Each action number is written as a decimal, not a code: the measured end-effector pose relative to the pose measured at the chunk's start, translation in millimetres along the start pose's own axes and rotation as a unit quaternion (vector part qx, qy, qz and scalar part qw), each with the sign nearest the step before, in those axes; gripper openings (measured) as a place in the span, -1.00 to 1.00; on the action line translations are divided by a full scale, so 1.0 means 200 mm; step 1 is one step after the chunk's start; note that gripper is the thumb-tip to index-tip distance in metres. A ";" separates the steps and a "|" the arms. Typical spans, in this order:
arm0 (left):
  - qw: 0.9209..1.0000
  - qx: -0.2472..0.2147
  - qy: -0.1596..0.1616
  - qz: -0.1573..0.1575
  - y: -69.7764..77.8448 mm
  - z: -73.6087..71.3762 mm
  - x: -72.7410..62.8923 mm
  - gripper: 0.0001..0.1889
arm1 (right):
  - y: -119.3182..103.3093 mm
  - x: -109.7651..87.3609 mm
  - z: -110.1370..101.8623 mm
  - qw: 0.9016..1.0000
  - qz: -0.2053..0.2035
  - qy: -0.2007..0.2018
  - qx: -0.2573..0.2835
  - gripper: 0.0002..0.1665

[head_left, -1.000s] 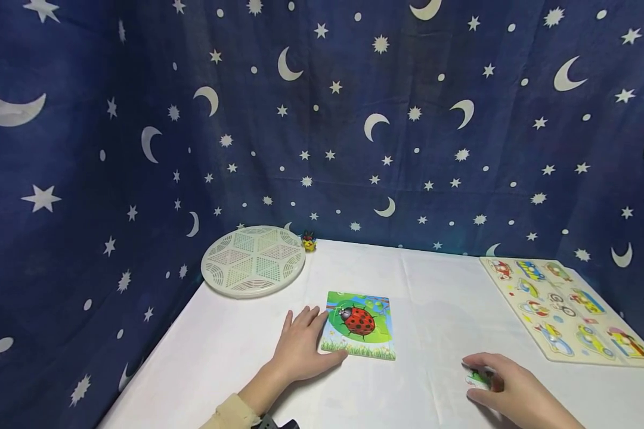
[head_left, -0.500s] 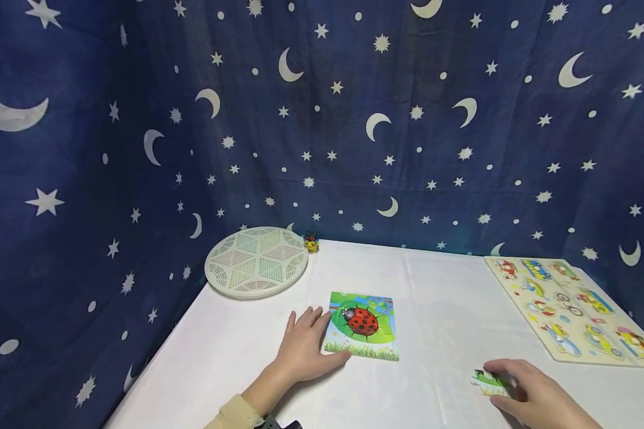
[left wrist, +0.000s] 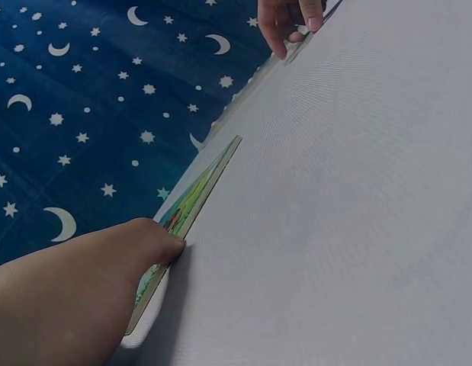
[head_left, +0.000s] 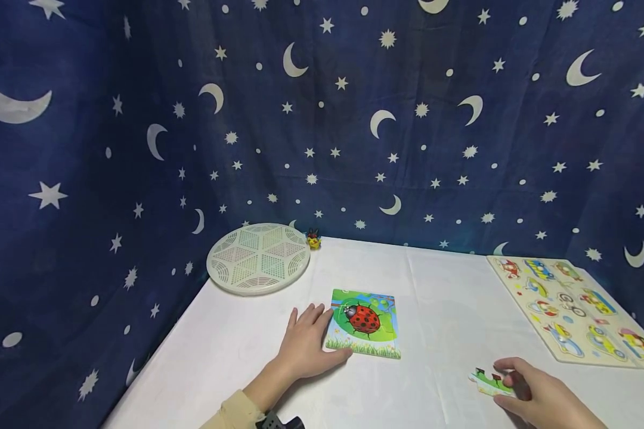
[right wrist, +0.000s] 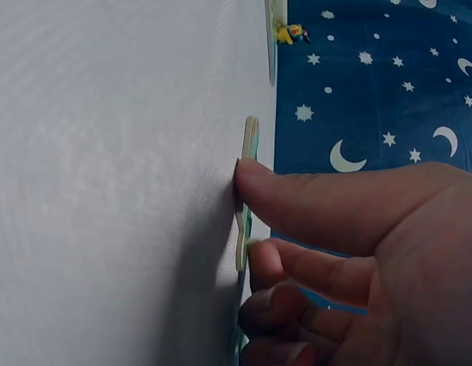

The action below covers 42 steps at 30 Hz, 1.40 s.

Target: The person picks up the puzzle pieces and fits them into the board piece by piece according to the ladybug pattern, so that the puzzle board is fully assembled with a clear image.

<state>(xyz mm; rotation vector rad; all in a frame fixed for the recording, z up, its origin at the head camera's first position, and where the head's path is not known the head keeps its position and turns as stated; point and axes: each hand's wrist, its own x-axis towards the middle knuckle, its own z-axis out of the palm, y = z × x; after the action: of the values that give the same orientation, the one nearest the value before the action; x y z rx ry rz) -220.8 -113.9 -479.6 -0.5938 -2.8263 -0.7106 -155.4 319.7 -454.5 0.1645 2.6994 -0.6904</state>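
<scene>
A square ladybug jigsaw puzzle (head_left: pixel 364 325) lies flat in the middle of the white table. My left hand (head_left: pixel 307 351) rests beside it, fingers at its left edge and thumb at its near edge; the left wrist view shows the thumb (left wrist: pixel 165 242) against the puzzle's rim. Off to the right, my right hand (head_left: pixel 536 393) pinches a small green-and-white puzzle piece (head_left: pixel 488 383) with dark marks, low over the table. In the right wrist view the thumb meets one side of the piece (right wrist: pixel 243 221); the curled fingers partly hide the rest.
A wooden peg puzzle board (head_left: pixel 574 310) with vehicle pictures lies at the right. At the back left stand a round pale perforated board (head_left: pixel 259 259) and a small yellow figure (head_left: pixel 313 239). A dark blue curtain (head_left: pixel 354 119) closes off the back and left.
My right hand has shifted slightly right and its fingers have moved back, so more of the pinched piece shows. The left hand stays at the ladybug puzzle.
</scene>
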 end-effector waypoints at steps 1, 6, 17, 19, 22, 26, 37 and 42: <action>1.000 0.000 0.000 0.000 0.00 0.00 0.00 -0.04 | 0.00 0.00 0.00 1.000 0.002 0.001 0.001 -0.14; 1.000 0.000 0.000 -0.001 0.00 0.00 0.00 -0.04 | -0.04 -0.02 -0.01 1.000 0.009 0.006 0.012 -0.33; 1.000 -0.005 -0.003 0.000 0.00 0.01 0.01 -0.04 | -0.06 0.00 -0.03 0.999 -0.038 0.021 0.000 -0.44; 1.000 -0.007 -0.003 -0.001 0.00 0.01 0.01 -0.04 | -0.09 0.00 -0.02 0.998 -0.062 0.015 0.010 -0.48; 1.000 -0.009 -0.002 -0.001 0.00 0.01 0.01 -0.04 | -0.16 -0.01 0.00 0.994 -0.104 0.000 0.023 -0.58; 1.000 -0.012 -0.002 0.001 0.00 0.01 0.01 -0.04 | -0.27 -0.01 0.03 0.982 -0.183 -0.022 0.048 -0.67; 1.000 -0.013 0.000 -0.001 0.00 0.02 0.00 -0.03 | -0.53 -0.01 0.12 0.946 -0.308 -0.012 0.100 -0.74; 1.000 -0.015 -0.002 -0.002 0.00 0.02 0.00 -0.03 | -0.62 0.01 0.14 0.943 -0.317 0.024 0.096 -0.73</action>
<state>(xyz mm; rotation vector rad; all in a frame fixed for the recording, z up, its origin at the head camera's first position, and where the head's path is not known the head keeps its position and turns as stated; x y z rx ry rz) -221.4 -112.8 -482.5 -0.5949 -2.8264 -0.7547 -173.2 197.5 -423.4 -0.6789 2.7196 -1.1364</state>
